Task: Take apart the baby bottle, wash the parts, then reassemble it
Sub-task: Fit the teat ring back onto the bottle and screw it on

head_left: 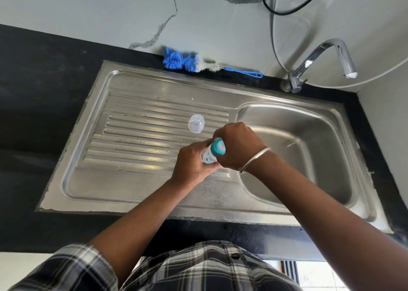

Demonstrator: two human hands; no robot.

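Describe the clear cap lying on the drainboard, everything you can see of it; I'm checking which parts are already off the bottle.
The clear cap is a small dome of transparent, colourless plastic, with what look like moulded ridges. It lies alone on the ribbed steel drainboard, left of the basin, apart from both hands and the bottle. Nothing touches it but the drainboard. Whether it lies mouth up or down is hard to tell. A few water drops sit nearby.
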